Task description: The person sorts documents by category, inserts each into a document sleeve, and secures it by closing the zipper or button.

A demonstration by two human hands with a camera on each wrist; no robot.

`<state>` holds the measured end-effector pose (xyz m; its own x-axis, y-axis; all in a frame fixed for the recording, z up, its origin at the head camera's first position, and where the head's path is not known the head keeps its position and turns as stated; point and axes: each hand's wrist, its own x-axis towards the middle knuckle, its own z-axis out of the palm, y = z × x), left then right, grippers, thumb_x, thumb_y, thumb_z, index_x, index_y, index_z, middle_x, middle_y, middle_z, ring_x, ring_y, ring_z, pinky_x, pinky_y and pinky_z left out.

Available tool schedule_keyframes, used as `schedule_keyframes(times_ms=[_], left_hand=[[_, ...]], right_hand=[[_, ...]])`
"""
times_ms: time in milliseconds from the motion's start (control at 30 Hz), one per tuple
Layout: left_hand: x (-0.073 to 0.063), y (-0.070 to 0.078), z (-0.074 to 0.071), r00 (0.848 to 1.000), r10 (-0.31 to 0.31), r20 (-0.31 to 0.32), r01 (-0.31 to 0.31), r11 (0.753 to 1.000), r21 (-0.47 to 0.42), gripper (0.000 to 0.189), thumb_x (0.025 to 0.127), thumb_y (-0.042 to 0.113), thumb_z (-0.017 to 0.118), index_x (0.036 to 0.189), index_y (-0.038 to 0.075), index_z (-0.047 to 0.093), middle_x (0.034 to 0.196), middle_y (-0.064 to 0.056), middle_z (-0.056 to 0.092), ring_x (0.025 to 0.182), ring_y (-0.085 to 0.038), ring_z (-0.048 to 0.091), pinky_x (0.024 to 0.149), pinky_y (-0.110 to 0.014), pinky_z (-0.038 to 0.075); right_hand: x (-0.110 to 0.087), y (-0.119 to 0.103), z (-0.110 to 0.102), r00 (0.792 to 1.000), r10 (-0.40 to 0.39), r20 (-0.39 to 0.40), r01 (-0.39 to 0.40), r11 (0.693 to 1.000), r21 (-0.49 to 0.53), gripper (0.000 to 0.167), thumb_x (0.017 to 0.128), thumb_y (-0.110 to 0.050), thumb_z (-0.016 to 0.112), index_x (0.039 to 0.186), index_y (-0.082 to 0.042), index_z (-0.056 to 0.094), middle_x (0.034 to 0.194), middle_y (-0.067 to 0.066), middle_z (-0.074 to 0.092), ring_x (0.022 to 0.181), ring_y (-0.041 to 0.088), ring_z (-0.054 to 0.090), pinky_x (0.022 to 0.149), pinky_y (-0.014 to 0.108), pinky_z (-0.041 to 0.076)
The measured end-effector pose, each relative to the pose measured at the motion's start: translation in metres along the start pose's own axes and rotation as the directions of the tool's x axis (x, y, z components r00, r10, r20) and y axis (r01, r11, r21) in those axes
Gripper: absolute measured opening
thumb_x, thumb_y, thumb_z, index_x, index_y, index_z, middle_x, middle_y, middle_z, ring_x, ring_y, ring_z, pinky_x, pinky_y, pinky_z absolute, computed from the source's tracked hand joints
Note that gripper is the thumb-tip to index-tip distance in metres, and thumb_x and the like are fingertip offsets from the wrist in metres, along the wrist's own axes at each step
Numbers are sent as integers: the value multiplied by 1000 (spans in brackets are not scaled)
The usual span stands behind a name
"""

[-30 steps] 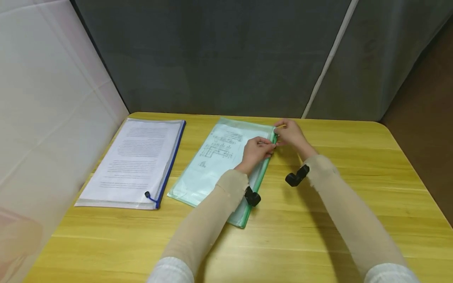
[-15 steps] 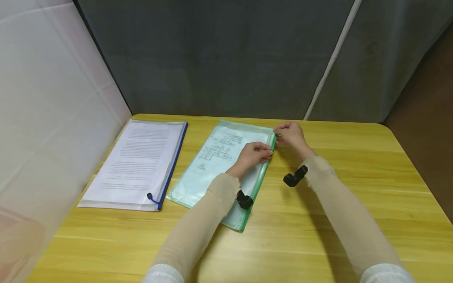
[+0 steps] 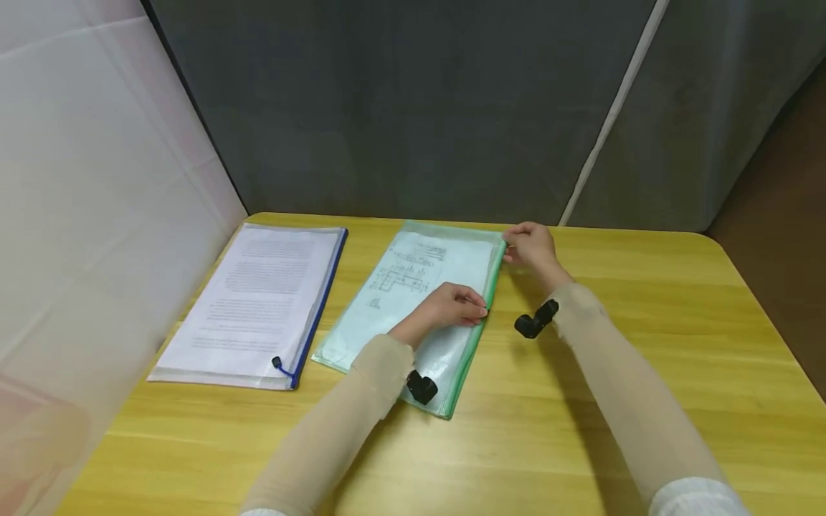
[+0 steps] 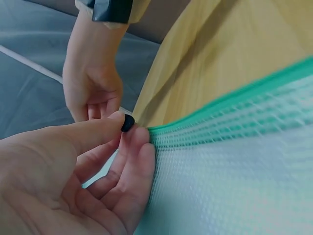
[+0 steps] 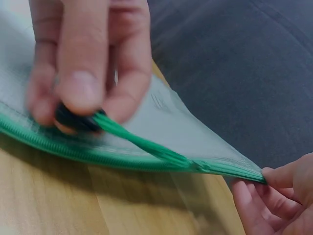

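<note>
A pale green mesh zip folder [image 3: 361, 337] lies on the table with a sheet of drawings showing through it. My left hand [image 3: 448, 307] is partway along its green zipped edge. In the right wrist view, that hand's thumb and fingers pinch a black zipper pull [image 5: 76, 120], which trails a taut green cord [image 5: 142, 144]. At the folder's far right corner my right hand [image 3: 532, 247] pinches the end of the green zip band [image 5: 230, 171] between thumb and fingers.
To the left lies a clear zip folder [image 3: 252, 308] with a blue edge and printed pages, its black-tipped pull [image 3: 277, 362] near the front corner. A dark curtain [image 3: 400, 107] hangs behind the wooden table [image 3: 613, 344], with a white cloth [image 3: 116, 179] on the left.
My left hand has moved from beside the right hand at the far corner down the zipped edge toward me. The right hand stays at that corner.
</note>
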<state>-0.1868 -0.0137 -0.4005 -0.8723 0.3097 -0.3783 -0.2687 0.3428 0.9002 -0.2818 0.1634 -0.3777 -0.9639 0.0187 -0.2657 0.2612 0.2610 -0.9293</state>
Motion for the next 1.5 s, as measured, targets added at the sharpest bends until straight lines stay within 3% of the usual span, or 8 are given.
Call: schedule_keyframes(times_ms=[267, 533, 700, 967, 1100, 1367, 1500], left_hand=[[-22, -6, -11, 997, -24, 77, 15, 993, 113, 16, 93, 10, 68, 105, -1, 70, 88, -6, 73, 73, -8, 66, 74, -25, 59], [-54, -14, -27, 984, 11, 181, -50, 976, 211, 11, 92, 9, 69, 98, 0, 70, 81, -3, 72, 72, -7, 66, 72, -24, 58], [-74, -23, -32, 971, 22, 239, -79, 969, 232, 8, 92, 8, 68, 95, 0, 70, 79, -2, 72, 70, -7, 64, 68, -22, 55], [-100, -31, -32, 950, 25, 310, -103, 966, 238, 4, 90, 6, 70, 91, 2, 70, 76, -5, 71, 68, -8, 63, 69, -23, 55], [-113, -31, -29, 936, 19, 350, -117, 958, 261, 3, 90, 5, 69, 91, 2, 70, 78, -8, 72, 70, -8, 63, 69, -23, 56], [-134, -27, -23, 910, 16, 414, -173, 923, 344, 6, 88, 1, 70, 87, 6, 70, 78, -5, 73, 67, -6, 59, 61, -18, 43], [-143, -26, -20, 875, 9, 484, -199, 918, 343, 4, 86, 3, 73, 86, 6, 71, 77, -3, 73, 66, -2, 60, 62, -16, 46]], right_hand=[[4, 4, 2, 1000, 9, 5, -9, 1000, 13, 26, 102, -17, 55, 123, -2, 59, 97, 3, 58, 71, 7, 62, 83, 30, 60], [12, 2, 9, 1000, 3, 1, -3, 1000, 14, 26, 103, -15, 55, 124, -2, 61, 96, 3, 59, 74, 9, 63, 91, 35, 59], [14, 1, 13, 1000, 2, -1, -2, 1000, 24, 26, 103, -16, 55, 123, -3, 61, 97, 4, 58, 81, 14, 64, 95, 40, 57], [15, 2, 15, 1000, 3, 3, -3, 1000, 11, 25, 102, -17, 56, 122, -4, 62, 95, 2, 59, 78, 12, 64, 89, 34, 59], [17, 2, 14, 1000, 7, -10, -7, 1000, 18, 24, 102, -17, 57, 120, -4, 63, 93, 0, 61, 73, 8, 63, 83, 31, 60], [22, 4, 12, 1000, 15, -4, -15, 1000, -3, 27, 102, -18, 56, 124, -3, 62, 98, 2, 60, 75, 8, 63, 85, 30, 60], [24, 5, 14, 1000, 25, -2, -25, 1000, -7, 27, 102, -18, 56, 124, -3, 62, 96, 2, 59, 78, 9, 63, 80, 27, 60]])
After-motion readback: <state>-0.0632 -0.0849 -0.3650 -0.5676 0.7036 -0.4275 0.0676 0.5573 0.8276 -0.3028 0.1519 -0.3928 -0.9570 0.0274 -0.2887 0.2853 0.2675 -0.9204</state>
